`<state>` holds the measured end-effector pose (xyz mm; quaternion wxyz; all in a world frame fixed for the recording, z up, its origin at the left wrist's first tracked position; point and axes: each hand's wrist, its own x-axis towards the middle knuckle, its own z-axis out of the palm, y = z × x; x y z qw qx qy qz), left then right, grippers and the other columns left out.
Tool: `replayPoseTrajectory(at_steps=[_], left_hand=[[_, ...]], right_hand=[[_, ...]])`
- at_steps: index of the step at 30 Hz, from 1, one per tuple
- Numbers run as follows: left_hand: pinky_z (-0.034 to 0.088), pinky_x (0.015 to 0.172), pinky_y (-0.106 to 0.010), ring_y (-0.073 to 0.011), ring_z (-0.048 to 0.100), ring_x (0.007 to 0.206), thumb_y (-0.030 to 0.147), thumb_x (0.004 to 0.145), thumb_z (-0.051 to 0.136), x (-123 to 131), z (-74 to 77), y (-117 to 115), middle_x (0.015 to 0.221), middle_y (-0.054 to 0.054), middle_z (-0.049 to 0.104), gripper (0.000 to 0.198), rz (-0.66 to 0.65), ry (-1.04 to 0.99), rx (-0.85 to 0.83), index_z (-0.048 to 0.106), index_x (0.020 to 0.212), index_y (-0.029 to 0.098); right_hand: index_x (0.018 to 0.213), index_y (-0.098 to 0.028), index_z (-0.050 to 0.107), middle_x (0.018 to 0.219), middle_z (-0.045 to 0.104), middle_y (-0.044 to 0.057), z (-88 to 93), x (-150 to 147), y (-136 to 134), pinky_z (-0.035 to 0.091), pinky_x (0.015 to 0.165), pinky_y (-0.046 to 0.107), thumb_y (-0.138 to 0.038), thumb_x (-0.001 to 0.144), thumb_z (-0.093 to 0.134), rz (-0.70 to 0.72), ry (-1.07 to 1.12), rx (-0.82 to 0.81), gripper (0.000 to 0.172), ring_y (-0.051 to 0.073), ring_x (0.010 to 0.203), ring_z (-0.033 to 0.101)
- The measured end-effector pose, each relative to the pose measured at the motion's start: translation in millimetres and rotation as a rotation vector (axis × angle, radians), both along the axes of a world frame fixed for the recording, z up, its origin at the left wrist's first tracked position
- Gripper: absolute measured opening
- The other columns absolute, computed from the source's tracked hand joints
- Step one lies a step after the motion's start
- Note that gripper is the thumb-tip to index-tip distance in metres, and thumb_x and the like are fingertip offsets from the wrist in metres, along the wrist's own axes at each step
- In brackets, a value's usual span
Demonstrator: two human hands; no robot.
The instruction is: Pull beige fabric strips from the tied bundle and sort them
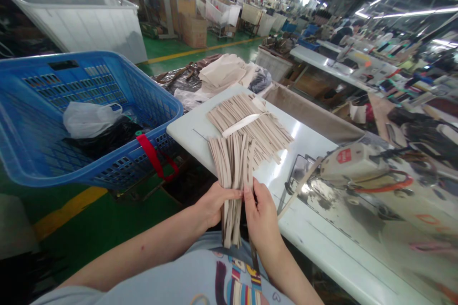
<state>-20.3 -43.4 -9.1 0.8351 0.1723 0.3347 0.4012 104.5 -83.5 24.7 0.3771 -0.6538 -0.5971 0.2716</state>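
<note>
My left hand (213, 205) and my right hand (260, 214) are both closed on a bundle of thin beige strips (233, 171). The bundle stands on end against the near edge of a white sewing table (200, 133). My left thumb presses the strips from the left, and my right fingers pinch them from the right. Behind the bundle lies a larger fanned pile of the same beige strips (250, 124) with a white band across it. A sewing machine (358, 167) sits to the right of my hands.
A blue plastic basket (43, 119) holding black and white bags stands to the left, with a red strap on its rim. Cream fabric pieces (225, 74) are heaped beyond the table. Other people work at distant tables. The floor is green with yellow lines.
</note>
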Motion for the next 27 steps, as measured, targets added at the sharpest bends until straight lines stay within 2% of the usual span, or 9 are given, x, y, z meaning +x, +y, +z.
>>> replayPoseTrajectory(at_steps=[5, 9, 11, 13, 16, 18, 21, 24, 27], left_hand=[[0.055, 0.073, -0.032, -0.0228, 0.068, 0.074, 0.021, 0.053, 0.092, 0, -5.0, 1, 0.08, -0.011, 0.072, 0.042, 0.004, 0.037, 0.013, 0.074, 0.088, 0.009], [0.054, 0.081, -0.031, -0.0234, 0.068, 0.086, 0.021, 0.054, 0.093, 3, -7.3, -4, 0.09, -0.011, 0.073, 0.045, 0.033, -0.001, 0.069, 0.074, 0.093, 0.01], [0.053, 0.088, -0.034, -0.0247, 0.068, 0.093, 0.021, 0.057, 0.093, 5, -5.1, -8, 0.097, -0.011, 0.074, 0.045, 0.043, -0.029, 0.095, 0.074, 0.096, 0.011], [0.051, 0.094, -0.037, -0.0258, 0.067, 0.099, 0.024, 0.062, 0.091, 6, -0.3, -12, 0.103, -0.012, 0.073, 0.043, 0.034, -0.042, 0.121, 0.073, 0.1, 0.013], [0.046, 0.102, -0.036, -0.0268, 0.063, 0.111, 0.03, 0.071, 0.086, 3, 9.5, -16, 0.112, -0.012, 0.071, 0.043, 0.006, -0.031, 0.195, 0.071, 0.109, 0.014], [0.045, 0.104, -0.036, -0.0269, 0.062, 0.114, 0.033, 0.073, 0.085, 0, 15.2, -15, 0.112, -0.011, 0.07, 0.049, -0.044, -0.017, 0.224, 0.069, 0.116, 0.016], [0.048, 0.1, -0.04, -0.0299, 0.063, 0.111, 0.039, 0.073, 0.084, -3, 22.5, -10, 0.108, -0.011, 0.07, 0.06, -0.23, -0.005, 0.253, 0.064, 0.125, 0.017], [0.044, 0.105, -0.045, -0.0343, 0.058, 0.119, 0.041, 0.075, 0.081, -1, 34.2, -5, 0.118, -0.013, 0.067, 0.057, -0.363, 0.143, 0.458, 0.065, 0.125, 0.017], [0.032, 0.117, -0.05, -0.0376, 0.046, 0.134, 0.038, 0.078, 0.077, 9, 52.9, -7, 0.133, -0.014, 0.061, 0.055, -0.419, 0.468, 0.881, 0.065, 0.128, 0.018]], right_hand=[[0.131, -0.022, 0.053, 0.108, 0.058, 0.01, -2.8, -6, -11, 0.043, 0.1, 0.045, -0.043, 0.103, 0.038, 0.089, -0.036, -0.075, 0.038, 0.027, 0.107, 0.055], [0.137, -0.022, 0.047, 0.113, 0.055, 0.012, -6.7, -13, -20, 0.045, 0.102, 0.048, -0.044, 0.102, 0.041, 0.082, -0.027, -0.072, 0.042, 0.028, 0.111, 0.055], [0.148, -0.022, 0.035, 0.128, 0.051, 0.015, -7.2, -15, -23, 0.042, 0.109, 0.05, -0.045, 0.1, 0.046, 0.075, -0.043, -0.064, 0.054, 0.03, 0.124, 0.051], [0.157, -0.021, 0.017, 0.145, 0.039, 0.018, -6.3, -16, -26, 0.036, 0.116, 0.052, -0.044, 0.099, 0.049, 0.099, -0.055, -0.066, 0.07, 0.031, 0.139, 0.04], [0.159, -0.02, -0.002, 0.158, 0.024, 0.02, -3.7, -16, -31, 0.029, 0.121, 0.052, -0.043, 0.098, 0.051, 0.154, -0.061, -0.063, 0.085, 0.03, 0.15, 0.025], [0.159, -0.02, -0.007, 0.161, 0.022, 0.02, -2.4, -14, -34, 0.027, 0.122, 0.053, -0.041, 0.096, 0.057, 0.186, -0.079, -0.041, 0.092, 0.031, 0.151, 0.021], [0.159, -0.022, -0.006, 0.163, 0.02, 0.018, -1.5, -10, -37, 0.026, 0.122, 0.053, -0.029, 0.085, 0.071, 0.216, -0.114, 0.032, 0.107, 0.032, 0.152, 0.019], [0.159, -0.022, 0.003, 0.162, 0.022, 0.015, 2.0, -4, -39, 0.024, 0.123, 0.051, -0.014, 0.082, 0.066, 0.152, -0.029, 0.146, 0.1, 0.03, 0.151, 0.021], [0.157, -0.022, 0.016, 0.155, 0.037, 0.015, 10.6, 3, -46, 0.028, 0.122, 0.048, -0.019, 0.084, 0.062, 0.08, 0.286, 0.23, 0.086, 0.029, 0.144, 0.036]])
